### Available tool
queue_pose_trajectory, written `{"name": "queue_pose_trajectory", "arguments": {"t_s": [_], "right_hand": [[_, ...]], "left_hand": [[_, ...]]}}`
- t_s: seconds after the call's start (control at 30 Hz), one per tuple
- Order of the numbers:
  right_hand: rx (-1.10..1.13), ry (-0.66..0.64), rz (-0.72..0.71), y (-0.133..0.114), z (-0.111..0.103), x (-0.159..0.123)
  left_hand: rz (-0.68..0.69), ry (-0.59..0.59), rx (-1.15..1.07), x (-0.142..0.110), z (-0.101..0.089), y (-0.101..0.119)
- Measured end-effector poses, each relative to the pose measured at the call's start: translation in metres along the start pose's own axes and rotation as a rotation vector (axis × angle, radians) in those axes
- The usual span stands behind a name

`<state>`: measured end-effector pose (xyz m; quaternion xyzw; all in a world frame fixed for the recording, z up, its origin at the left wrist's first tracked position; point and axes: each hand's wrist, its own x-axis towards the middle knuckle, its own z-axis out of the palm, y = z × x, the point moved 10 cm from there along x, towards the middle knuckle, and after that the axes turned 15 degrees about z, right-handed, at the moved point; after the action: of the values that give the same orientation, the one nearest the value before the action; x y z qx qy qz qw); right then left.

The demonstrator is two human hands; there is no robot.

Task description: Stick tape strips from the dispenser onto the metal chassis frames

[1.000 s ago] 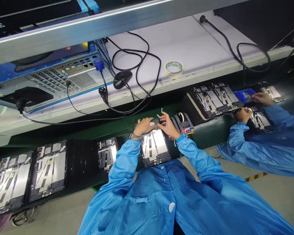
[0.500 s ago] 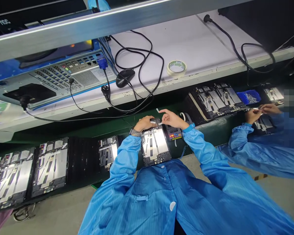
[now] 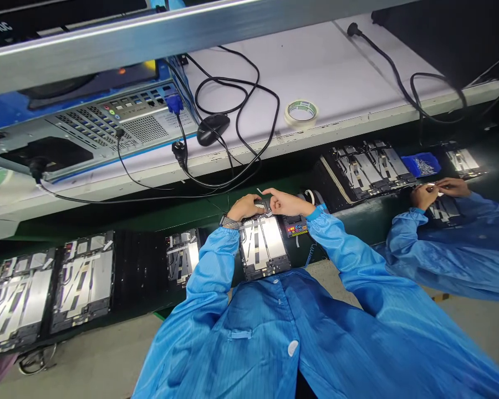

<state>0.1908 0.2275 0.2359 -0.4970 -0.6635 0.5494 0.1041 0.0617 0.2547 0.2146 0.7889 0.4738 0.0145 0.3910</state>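
Note:
In front of me lies an opened tablet [image 3: 265,244] with silver plates, dark strips and a black lower end. My left hand [image 3: 244,208], with a dark band at the wrist, curls over its upper left corner, thumb and fingers along the top edge. My right hand [image 3: 289,203] is above the upper right corner, its index finger stretched toward the left hand. A small white strip [image 3: 259,191], apparently tape, sticks to that fingertip. The other right fingers are curled near another small white piece [image 3: 268,214] at the tablet's top; whether they pinch it is unclear.
A small device with a lit red display [image 3: 296,228] stands right of the tablet. Other opened tablets lie left [image 3: 83,282] and right [image 3: 360,169]. A tape roll [image 3: 301,113], mouse [image 3: 213,129], cables and computer case [image 3: 141,122] occupy the shelf. A co-worker's hands [image 3: 438,191] work at right.
My right hand has moved slightly left and down, bringing the white strip on its index fingertip closer to my left hand. My left hand stays on the tablet's top edge.

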Motion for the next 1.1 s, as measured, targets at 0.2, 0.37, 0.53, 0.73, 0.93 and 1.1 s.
{"name": "queue_pose_trajectory", "arguments": {"t_s": [0.2,0.37,0.53,0.73,0.93,1.1], "right_hand": [[-0.205,0.009,0.048,-0.009,-0.003,0.018],[-0.026,0.341,-0.049,-0.010,-0.041,-0.001],[-0.100,0.497,-0.092,-0.001,-0.026,-0.027],[-0.285,0.462,-0.121,-0.025,-0.016,-0.039],[-0.388,0.467,-0.145,-0.041,-0.025,-0.030],[-0.246,0.401,-0.109,-0.026,-0.041,-0.023]], "left_hand": [[-0.029,0.011,0.001,-0.002,-0.003,0.003],[-0.022,0.033,-0.002,-0.005,-0.004,0.003],[-0.009,0.030,-0.039,-0.005,-0.002,0.000],[0.011,0.018,-0.011,-0.003,-0.001,0.003],[0.013,0.007,0.008,-0.003,-0.003,0.007],[-0.009,0.009,-0.006,-0.004,-0.003,0.006]]}}
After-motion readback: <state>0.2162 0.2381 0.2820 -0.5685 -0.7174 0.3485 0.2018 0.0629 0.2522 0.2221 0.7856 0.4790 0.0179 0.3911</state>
